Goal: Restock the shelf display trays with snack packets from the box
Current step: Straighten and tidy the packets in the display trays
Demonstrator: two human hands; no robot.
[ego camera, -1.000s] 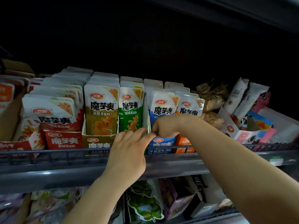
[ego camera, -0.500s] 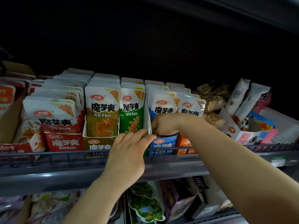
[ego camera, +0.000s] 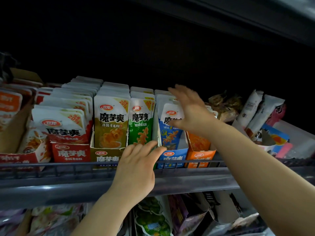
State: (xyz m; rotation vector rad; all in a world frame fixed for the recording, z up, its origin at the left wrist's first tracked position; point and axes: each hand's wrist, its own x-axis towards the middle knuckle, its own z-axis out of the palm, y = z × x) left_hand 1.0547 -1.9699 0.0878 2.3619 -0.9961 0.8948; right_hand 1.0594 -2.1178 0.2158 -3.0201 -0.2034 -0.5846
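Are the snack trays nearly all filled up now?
Looks close. The red packets, olive packets and green packets fill their trays. The left hand touches the cardboard divider; the empty right hand hovers over the blue packets. What is left is unclear: the arm hides much of the orange tray, and no box is in view.

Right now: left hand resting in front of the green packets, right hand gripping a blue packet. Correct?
No. Head view shows the right hand open, fingers spread in front of the blue packets, gripping nothing. The left hand does rest in front of the green packets.
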